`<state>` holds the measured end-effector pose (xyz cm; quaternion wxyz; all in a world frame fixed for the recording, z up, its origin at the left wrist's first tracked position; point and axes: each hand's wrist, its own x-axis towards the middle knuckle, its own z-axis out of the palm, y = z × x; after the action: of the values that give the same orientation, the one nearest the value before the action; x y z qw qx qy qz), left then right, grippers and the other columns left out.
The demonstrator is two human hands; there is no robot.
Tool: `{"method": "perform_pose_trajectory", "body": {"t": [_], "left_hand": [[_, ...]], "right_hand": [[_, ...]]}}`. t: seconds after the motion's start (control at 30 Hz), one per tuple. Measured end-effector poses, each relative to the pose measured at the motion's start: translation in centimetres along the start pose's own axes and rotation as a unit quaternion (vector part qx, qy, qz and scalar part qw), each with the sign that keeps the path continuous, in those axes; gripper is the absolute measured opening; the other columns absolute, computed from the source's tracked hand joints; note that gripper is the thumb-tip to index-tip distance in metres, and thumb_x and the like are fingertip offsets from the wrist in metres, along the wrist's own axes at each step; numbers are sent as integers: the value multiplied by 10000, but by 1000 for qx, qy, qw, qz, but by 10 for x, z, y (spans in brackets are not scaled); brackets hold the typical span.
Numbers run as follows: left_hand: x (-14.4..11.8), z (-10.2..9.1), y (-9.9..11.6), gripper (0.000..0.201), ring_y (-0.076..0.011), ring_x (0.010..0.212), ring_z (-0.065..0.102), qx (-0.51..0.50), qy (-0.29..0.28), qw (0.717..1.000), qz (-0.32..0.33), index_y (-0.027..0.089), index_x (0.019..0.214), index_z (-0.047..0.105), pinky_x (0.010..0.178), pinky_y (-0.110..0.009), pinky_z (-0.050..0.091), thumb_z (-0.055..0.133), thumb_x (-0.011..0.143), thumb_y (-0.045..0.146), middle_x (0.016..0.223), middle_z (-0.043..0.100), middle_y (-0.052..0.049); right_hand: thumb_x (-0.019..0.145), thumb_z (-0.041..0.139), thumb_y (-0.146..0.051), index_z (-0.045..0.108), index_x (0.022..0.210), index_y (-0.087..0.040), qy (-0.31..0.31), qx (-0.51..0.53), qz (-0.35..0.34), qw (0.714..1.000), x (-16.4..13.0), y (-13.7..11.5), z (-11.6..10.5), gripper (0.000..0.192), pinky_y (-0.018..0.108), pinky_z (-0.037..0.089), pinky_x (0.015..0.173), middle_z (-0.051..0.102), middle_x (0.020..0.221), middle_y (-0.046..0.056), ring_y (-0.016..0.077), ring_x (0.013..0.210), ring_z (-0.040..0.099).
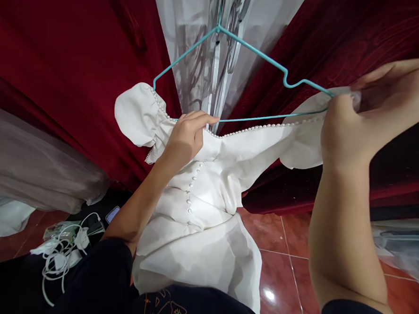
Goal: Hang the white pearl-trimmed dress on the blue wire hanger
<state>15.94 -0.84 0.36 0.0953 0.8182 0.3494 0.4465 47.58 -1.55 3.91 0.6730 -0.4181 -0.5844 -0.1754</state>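
dress (207,195) looks soft and light; my left hand (185,139) pinches its neckline, right hand (354,118) clamps sleeve and hanger (258,53).

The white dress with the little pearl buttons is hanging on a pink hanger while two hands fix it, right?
Not quite: the hanger is turquoise, not pink, as the head view shows. The rest holds: the white dress with the pearl buttons hangs on it, the left hand at the neckline and the right hand pinching the sleeve at the hanger's end.
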Motion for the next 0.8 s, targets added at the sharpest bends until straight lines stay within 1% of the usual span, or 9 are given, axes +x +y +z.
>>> {"method": "perform_pose_trajectory", "body": {"t": [0.13, 0.27, 0.33, 0.37, 0.47, 0.5, 0.6, 0.67, 0.8], "left_hand": [[-2, -2, 1, 461, -210, 983, 715, -2, -2, 1000, 6, 208, 1093, 794, 959, -373, 514, 423, 956, -28, 1051, 789, -30], [-4, -3, 2, 477, -216, 1034, 722, 11, -15, 1000, 4, 197, 1129, 789, 978, -364, 506, 412, 960, -40, 1097, 788, -43], [-5, -4, 3, 508, -225, 1063, 719, 37, -11, 999, -3, 194, 1153, 787, 981, -368, 500, 402, 940, -61, 1121, 790, -47], [-6, -5, 3, 523, -228, 1072, 718, 51, -10, 999, -5, 194, 1162, 786, 978, -370, 496, 401, 928, -70, 1130, 792, -48], [-7, -7, 5, 520, -231, 1076, 719, 70, -8, 998, -1, 192, 1161, 786, 963, -367, 495, 404, 929, -74, 1139, 796, -48], [-7, -8, 5, 504, -230, 1073, 720, 68, -8, 998, 4, 189, 1157, 785, 961, -365, 496, 408, 942, -66, 1139, 796, -49], [-8, -8, 4, 470, -228, 1061, 721, 60, -1, 998, 20, 184, 1147, 785, 952, -365, 503, 414, 970, -45, 1143, 798, -50], [-10, -4, 1, 466, -226, 1030, 720, 63, 9, 998, 31, 191, 1141, 788, 939, -371, 512, 421, 969, -38, 1130, 801, -42], [-15, 6, -4, 388, -220, 1040, 726, 57, 72, 994, 64, 203, 1138, 780, 985, -395, 549, 475, 993, 13, 1131, 809, -37]], "right_hand": [[787, 710, -162, 425, 771, -276, -5, -2, 3, 1000, 27, -28, 18, 307, 330, 366, 660, 526, 838, 29, 141, 726, 495], [766, 722, -92, 518, 761, -272, -136, -68, 93, 984, 36, -62, 33, 272, 356, 440, 695, 654, 874, 41, 180, 765, 577], [740, 722, -82, 614, 799, -235, -194, -31, 146, 970, 31, -81, 38, 196, 351, 469, 712, 703, 880, 30, 175, 768, 626], [756, 714, -99, 651, 834, -218, -193, -4, 147, 970, 27, -90, 39, 155, 352, 495, 742, 723, 908, 36, 181, 809, 660], [885, 654, -185, 686, 932, -218, -130, 47, 33, 990, 4, -105, 42, 66, 382, 544, 882, 740, 1012, 62, 211, 1007, 695], [926, 629, -206, 684, 951, -229, -133, 50, -11, 990, -7, -105, 43, 65, 388, 542, 904, 737, 1014, 61, 213, 1024, 686], [988, 592, -253, 683, 1035, -249, -271, 57, -58, 959, -44, -87, 54, 102, 389, 521, 869, 743, 994, 44, 210, 954, 677], [989, 587, -279, 678, 1086, -241, -310, 16, -82, 947, -68, -71, 65, 138, 406, 482, 860, 731, 941, 36, 215, 879, 646], [1038, 512, -267, 658, 1134, -221, -245, -61, -115, 961, -98, -63, 80, 181, 413, 432, 891, 691, 893, 36, 216, 855, 593]]}}
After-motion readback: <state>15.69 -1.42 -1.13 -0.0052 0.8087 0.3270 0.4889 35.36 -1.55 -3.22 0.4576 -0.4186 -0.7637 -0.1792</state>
